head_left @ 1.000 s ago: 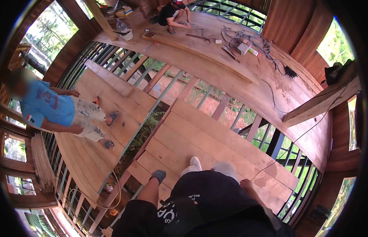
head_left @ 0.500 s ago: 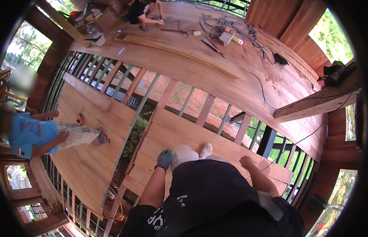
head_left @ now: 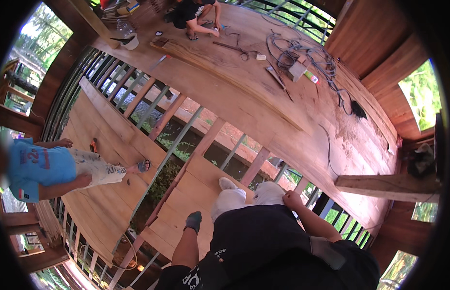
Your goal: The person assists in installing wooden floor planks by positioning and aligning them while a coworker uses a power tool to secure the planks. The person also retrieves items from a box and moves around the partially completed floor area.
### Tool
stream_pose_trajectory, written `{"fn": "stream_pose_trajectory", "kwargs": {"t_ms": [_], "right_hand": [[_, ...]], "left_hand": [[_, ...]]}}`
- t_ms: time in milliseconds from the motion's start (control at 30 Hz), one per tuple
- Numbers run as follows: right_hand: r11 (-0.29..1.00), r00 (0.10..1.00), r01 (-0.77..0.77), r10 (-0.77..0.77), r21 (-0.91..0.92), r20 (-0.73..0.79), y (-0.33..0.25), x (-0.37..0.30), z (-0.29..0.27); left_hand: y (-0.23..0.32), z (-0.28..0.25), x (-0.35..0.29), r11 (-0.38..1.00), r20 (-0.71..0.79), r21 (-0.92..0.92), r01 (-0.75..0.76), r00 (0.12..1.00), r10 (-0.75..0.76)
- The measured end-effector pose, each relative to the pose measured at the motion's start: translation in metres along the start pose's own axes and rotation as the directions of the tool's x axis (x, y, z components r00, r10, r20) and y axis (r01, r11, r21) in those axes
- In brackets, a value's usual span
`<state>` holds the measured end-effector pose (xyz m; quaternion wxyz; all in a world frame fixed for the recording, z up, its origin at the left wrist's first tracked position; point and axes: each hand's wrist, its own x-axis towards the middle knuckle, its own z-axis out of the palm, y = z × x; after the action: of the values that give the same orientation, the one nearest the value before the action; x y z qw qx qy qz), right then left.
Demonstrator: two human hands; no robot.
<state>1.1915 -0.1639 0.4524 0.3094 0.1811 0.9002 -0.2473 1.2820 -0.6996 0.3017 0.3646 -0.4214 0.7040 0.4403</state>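
Observation:
My left hand (head_left: 193,221), in a dark grey-green glove, hangs over the plank platform (head_left: 179,208) left of my legs. Its fingers are too small and dark to make out, and nothing shows hanging from it. Bare and curled closed, my right hand (head_left: 292,199) rests against the right leg of my white trousers (head_left: 271,193). Whether it grips anything is hidden. A white shoe (head_left: 227,183) on my foot stands on the planks, near the gaps between the open floor joists (head_left: 213,129).
A co-worker in a blue shirt (head_left: 48,166) stands left, near an orange-and-black tool (head_left: 93,145). Another person (head_left: 196,19) crouches on the far deck. There lie tangled cables (head_left: 290,50), a handsaw (head_left: 279,83), a grey block (head_left: 297,71) and a long board (head_left: 225,82). A beam (head_left: 384,186) juts from the right.
My view has shifted as I step forward. My right hand has come in to my trouser leg; my gloved left hand has moved away from my left leg and hangs lower.

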Motion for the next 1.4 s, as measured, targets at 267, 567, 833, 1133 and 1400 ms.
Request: {"fn": "stream_pose_trajectory", "kwargs": {"t_ms": [267, 567, 833, 1133, 1400], "right_hand": [[0.998, 0.999, 0.036, -0.037, -0.052, -0.027, -0.029, 0.103, -0.100], [0.772, 0.771, 0.573, -0.393, -0.275, 0.502, -0.108, 0.265, -0.186], [0.818, 0.750, 0.552, -0.401, -0.163, 0.525, -0.091, 0.426, -0.195], [0.872, 0.937, 0.348, -0.315, -0.345, 0.150, -0.029, 0.698, -0.141], [0.898, 0.944, -0.043, -0.107, -0.437, -0.312, -0.013, 0.894, -0.143]], "left_hand": [[0.198, 0.033, 0.000, 0.946, -0.234, -0.108, -0.305, 0.933, 0.274], [0.329, 0.218, -0.003, 0.767, 0.068, 0.319, -0.557, 0.820, 0.568], [0.424, 0.385, -0.027, 0.814, 0.791, 0.001, -0.581, 0.498, 0.355], [0.484, 0.363, 0.133, 0.796, 0.794, 0.223, -0.563, 0.579, 0.187], [0.495, 0.295, 0.311, 0.663, 0.349, 0.393, -0.637, 0.771, 0.533]]}}
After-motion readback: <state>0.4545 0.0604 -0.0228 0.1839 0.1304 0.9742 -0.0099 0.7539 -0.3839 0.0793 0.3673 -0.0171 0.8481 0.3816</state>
